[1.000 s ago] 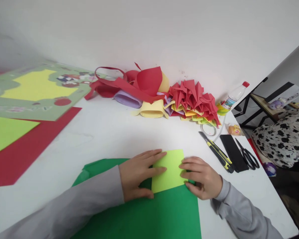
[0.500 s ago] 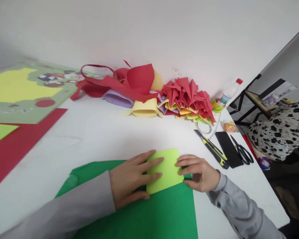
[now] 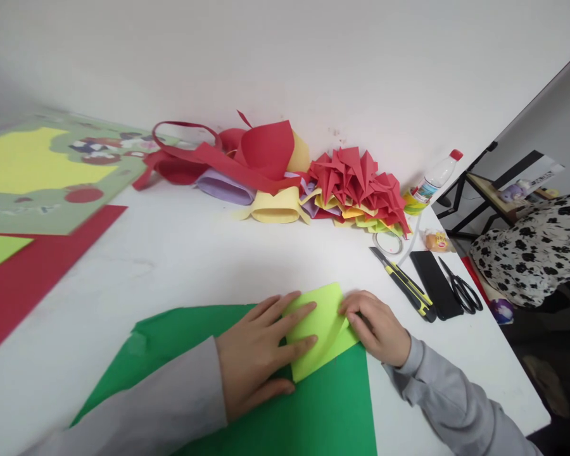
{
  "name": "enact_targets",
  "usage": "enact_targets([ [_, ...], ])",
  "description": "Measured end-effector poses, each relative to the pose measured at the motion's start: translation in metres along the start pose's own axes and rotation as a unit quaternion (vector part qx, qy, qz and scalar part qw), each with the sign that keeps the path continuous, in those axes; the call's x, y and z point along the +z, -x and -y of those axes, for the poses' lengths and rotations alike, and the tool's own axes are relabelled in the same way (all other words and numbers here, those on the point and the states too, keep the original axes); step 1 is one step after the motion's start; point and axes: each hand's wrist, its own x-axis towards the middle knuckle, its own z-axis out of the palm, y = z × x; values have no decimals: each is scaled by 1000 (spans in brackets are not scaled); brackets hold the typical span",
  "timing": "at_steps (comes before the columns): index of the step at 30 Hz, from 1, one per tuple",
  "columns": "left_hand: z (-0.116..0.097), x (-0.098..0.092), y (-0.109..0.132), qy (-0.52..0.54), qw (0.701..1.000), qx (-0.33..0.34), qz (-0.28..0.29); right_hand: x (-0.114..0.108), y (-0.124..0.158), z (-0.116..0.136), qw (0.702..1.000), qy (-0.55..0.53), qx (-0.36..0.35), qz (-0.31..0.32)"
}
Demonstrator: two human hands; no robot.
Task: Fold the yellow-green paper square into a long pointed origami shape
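A lime-yellow square of paper (image 3: pixel 313 335) lies on a large green sheet (image 3: pixel 332 411), its right part lifted and bending. My left hand (image 3: pixel 266 351) is spread flat, its fingertips resting on the left part of the yellow paper. At the right edge, my right hand (image 3: pixel 377 326) pinches the paper between thumb and fingers. Part of the yellow paper's left edge is hidden under my left fingers.
Along the wall lie red paper strips (image 3: pixel 266 152), a yellow paper roll (image 3: pixel 275 208) and folded red paper pieces (image 3: pixel 346 171). To the right are a bottle (image 3: pixel 427 183), a tape roll (image 3: pixel 388 243), a utility knife (image 3: pixel 406 285), a black case (image 3: pixel 436 285) and scissors (image 3: pixel 463 288).
My right hand has closed on the paper's right edge and lifted it, so the paper now bends. My left hand has shifted slightly right and down.
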Motion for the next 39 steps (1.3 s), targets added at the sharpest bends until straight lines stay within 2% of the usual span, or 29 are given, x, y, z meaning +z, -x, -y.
enact_targets([
  [4, -17, -1, -3, 16, 1000, -12, -20, 5, 1, 0, 998, 40, 38, -21],
  [8, -26, -4, -4, 71, 997, 13, -25, 6, 0, 0, 998, 53, 24, -17],
  [13, -22, -10, -2, 120, 991, 48, -35, 5, 0, 1, 998, 56, 2, -11],
  [19, -20, -16, -1, 124, 990, 64, -24, 3, -1, 1, 999, 50, -3, 0],
  [26, -22, -12, -3, 114, 990, 79, -22, 8, -2, 0, 996, 90, 0, -8],
  [28, -23, -9, -3, 107, 990, 81, -32, 11, -2, 1, 994, 107, 1, -16],
  [34, -31, -1, -2, 98, 986, 76, -112, 14, -4, 3, 989, 144, 6, -16],
  [39, -38, 6, -2, 84, 986, 74, -123, 16, -5, 3, 987, 162, 5, -20],
])
